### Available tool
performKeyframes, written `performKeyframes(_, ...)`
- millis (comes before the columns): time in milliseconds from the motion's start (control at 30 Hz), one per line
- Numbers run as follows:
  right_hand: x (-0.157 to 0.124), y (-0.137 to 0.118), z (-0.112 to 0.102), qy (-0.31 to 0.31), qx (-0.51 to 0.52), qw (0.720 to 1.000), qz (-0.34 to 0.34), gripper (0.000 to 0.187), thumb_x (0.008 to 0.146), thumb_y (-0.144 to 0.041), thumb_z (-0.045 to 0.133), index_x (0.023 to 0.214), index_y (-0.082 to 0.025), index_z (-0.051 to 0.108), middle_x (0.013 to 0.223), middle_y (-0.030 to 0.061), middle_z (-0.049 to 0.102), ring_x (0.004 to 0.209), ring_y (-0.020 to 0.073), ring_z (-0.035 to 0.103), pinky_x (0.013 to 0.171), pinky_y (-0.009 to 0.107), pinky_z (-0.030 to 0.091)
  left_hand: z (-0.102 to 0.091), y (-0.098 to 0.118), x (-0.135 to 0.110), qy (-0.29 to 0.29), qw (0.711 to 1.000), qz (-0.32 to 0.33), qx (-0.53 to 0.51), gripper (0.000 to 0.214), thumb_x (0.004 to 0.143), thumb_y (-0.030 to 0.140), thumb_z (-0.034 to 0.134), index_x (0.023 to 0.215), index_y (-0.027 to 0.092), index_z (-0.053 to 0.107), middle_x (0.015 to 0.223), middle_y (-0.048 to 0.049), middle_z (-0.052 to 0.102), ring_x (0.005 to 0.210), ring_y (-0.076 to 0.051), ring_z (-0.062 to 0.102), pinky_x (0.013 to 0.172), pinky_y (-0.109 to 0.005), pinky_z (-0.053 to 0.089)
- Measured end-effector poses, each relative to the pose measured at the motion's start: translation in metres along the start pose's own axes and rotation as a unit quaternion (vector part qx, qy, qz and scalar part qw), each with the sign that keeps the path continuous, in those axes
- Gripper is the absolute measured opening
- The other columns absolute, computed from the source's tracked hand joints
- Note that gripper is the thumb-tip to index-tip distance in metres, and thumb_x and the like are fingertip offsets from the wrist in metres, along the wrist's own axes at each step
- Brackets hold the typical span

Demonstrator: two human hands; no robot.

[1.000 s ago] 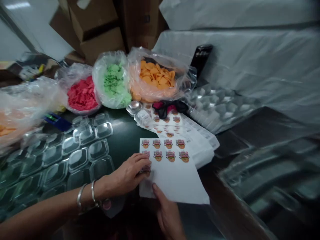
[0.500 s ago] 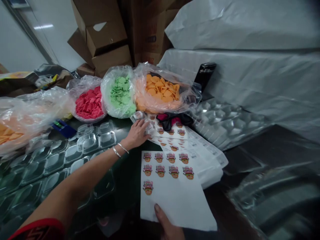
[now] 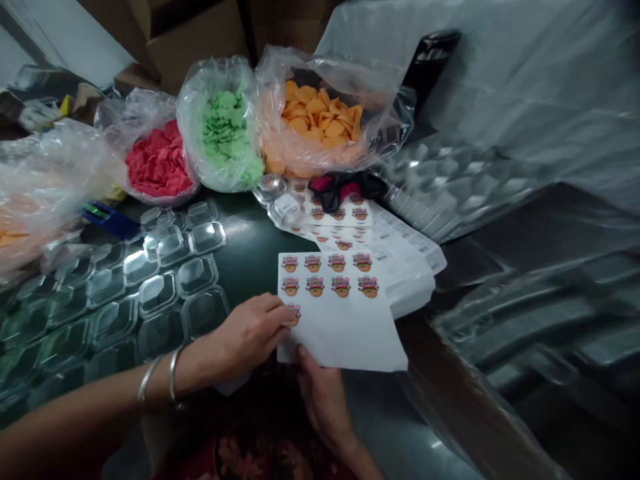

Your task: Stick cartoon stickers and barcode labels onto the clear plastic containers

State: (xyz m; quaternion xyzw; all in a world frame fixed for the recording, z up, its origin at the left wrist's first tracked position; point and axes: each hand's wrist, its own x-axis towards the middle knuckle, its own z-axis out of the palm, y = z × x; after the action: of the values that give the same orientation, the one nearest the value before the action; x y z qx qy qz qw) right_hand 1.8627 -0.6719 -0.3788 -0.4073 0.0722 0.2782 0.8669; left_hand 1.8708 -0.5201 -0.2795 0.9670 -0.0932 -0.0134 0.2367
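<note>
A white sticker sheet [image 3: 345, 333] with several burger-logo stickers is held up over the dark green table. My right hand [image 3: 325, 393] grips its lower edge, thumb on top, other fingers hidden beneath. At the lone sticker [image 3: 295, 315] in the lowest row, the fingertips of my left hand [image 3: 257, 327] are drawn together in a pinch and partly cover it. Whether that sticker has lifted off the backing cannot be seen. Clear plastic containers [image 3: 157, 292] stand in rows left of my left hand. Behind the held sheet lie more sticker sheets [image 3: 367, 230].
Open plastic bags of red chips [image 3: 159, 160], green chips [image 3: 225, 127] and orange chips [image 3: 320, 113] line the back. Nearby are a dark blue object [image 3: 113, 221], a small lidded tub [image 3: 287, 205], a black-and-pink item [image 3: 345, 189] and clear trays [image 3: 450, 180].
My left hand has come back from the small tub to the sheet's lower-left sticker. The sheet stays in my right hand. The view has tilted downward.
</note>
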Motion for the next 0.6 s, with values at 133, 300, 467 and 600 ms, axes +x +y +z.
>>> performKeyframes(133, 0.000, 0.000, 0.001, 0.008, -0.073, 0.997, -0.022, 0.050, 0.077, -0.031, 0.069, 0.125, -0.024, 0.058, 0.133, 0.0038, 0.057, 0.124, 0.0239, 0.048, 0.113, 0.047, 0.026, 0.023, 0.001, -0.020, -0.004, 0.999, -0.037, 0.014, 0.013, 0.088, 0.019, 0.055, 0.100, 0.017, 0.060, 0.096, -0.0061, 0.062, 0.086, -0.017, 0.060, 0.078, -0.030, 0.053)
performKeyframes(300, -0.002, -0.010, 0.007, 0.021, -0.066, 0.998, 0.014, 0.047, 0.073, -0.034, 0.072, 0.118, -0.024, 0.063, 0.128, 0.0040, 0.060, 0.121, 0.0256, 0.051, 0.112, 0.047, 0.029, 0.026, -0.004, -0.008, -0.060, 0.993, -0.012, 0.101, 0.015, 0.092, 0.024, 0.050, 0.094, 0.013, 0.060, 0.088, -0.0082, 0.065, 0.078, -0.020, 0.063, 0.073, -0.035, 0.055)
performKeyframes(467, 0.001, -0.020, 0.018, 0.043, 0.010, 0.998, 0.054, 0.048, 0.070, -0.036, 0.074, 0.115, -0.025, 0.065, 0.126, 0.0032, 0.062, 0.118, 0.0257, 0.054, 0.110, 0.046, 0.033, 0.011, 0.003, -0.003, -0.103, 0.983, 0.035, 0.148, 0.013, 0.090, 0.012, 0.046, 0.098, 0.011, 0.057, 0.092, -0.0100, 0.066, 0.079, -0.020, 0.062, 0.072, -0.034, 0.055)
performKeyframes(600, 0.004, -0.021, 0.018, 0.055, 0.012, 0.997, 0.061, 0.049, 0.072, -0.037, 0.071, 0.118, -0.024, 0.063, 0.125, 0.0050, 0.063, 0.120, 0.0263, 0.053, 0.108, 0.047, 0.035, 0.010, 0.003, 0.004, -0.109, 0.981, 0.059, 0.147, 0.014, 0.087, 0.012, 0.048, 0.099, 0.011, 0.056, 0.093, -0.0111, 0.066, 0.079, -0.020, 0.061, 0.071, -0.033, 0.053)
